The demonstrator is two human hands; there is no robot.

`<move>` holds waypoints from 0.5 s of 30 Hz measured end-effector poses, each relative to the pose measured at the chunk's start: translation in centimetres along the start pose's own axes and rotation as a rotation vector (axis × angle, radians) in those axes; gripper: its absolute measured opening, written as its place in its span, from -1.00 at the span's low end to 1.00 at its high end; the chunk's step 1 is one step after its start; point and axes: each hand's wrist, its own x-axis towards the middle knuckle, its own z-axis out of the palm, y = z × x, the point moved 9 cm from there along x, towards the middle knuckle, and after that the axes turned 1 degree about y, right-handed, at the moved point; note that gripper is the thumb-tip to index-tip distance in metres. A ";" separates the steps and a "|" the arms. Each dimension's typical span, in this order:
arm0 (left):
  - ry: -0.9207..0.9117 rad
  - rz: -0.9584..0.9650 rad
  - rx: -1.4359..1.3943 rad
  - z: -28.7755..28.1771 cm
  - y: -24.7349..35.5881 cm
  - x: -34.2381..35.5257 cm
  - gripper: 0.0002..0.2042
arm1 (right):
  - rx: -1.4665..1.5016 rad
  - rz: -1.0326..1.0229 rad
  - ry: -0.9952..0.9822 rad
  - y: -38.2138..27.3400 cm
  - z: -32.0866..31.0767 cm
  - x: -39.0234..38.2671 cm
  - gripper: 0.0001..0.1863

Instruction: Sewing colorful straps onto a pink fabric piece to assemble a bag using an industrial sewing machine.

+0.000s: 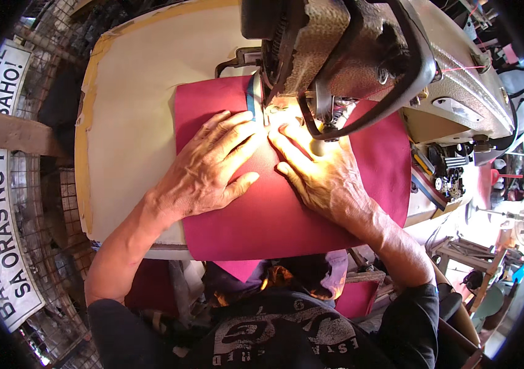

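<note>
A large maroon sheet of material (pixel 243 221) lies on the sewing table under the needle area of a sewing machine (pixel 360 49). My left hand (pixel 212 163) rests flat on the sheet, left of the needle, fingers stretched toward a dark blue and white strip (pixel 254 101) along the seam. My right hand (pixel 323 169) presses on the sheet just right of the needle, fingers extended, its fingertips close to the presser foot (pixel 266 115). A bright lamp glow covers the stitching spot, washing out detail there. Part of the right hand is behind the machine's dark curved bar (pixel 391 123).
The pale tabletop (pixel 133 123) has tape along its left edge. A red thread (pixel 461 68) runs over the machine head. Small tools and parts (pixel 449 166) lie at the right. Wire mesh with white signs (pixel 13 246) stands at the left. Wooden frames (pixel 471 258) stand lower right.
</note>
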 end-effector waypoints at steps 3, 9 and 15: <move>0.009 0.005 0.018 -0.2 -0.2 0.3 -0.44 | -0.002 -0.022 0.046 0.2 -0.6 1.0 -0.48; 0.014 0.016 0.016 -0.1 -0.4 0.6 -0.44 | 0.048 0.022 -0.049 1.2 -5.3 -2.3 -0.56; 0.050 0.036 0.005 -0.6 -0.5 0.6 -0.44 | -0.252 0.639 0.500 14.5 -27.1 -11.5 -0.59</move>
